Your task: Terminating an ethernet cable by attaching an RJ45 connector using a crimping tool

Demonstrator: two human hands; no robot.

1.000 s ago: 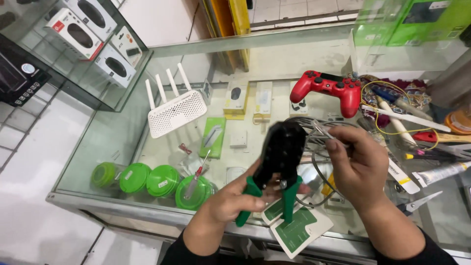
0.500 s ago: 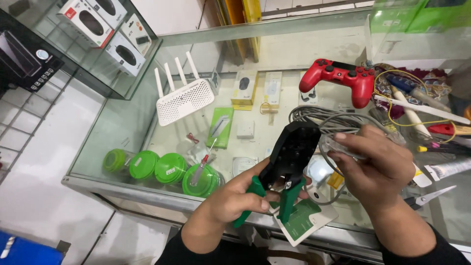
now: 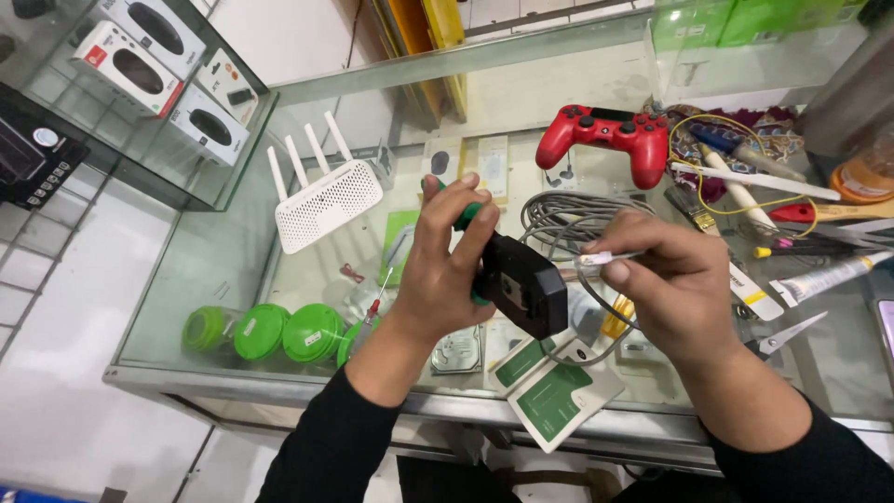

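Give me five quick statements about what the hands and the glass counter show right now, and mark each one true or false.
1. The left hand grips a black crimping tool with green handles. True.
2. The right hand pinches the end of a grey cable. True.
3. The game controller on the counter is blue. False: it is red.
4. The white router lies on top of the glass counter. False: it sits inside the case, under the glass.
5. Green round cases sit inside the case, at its front left. True.
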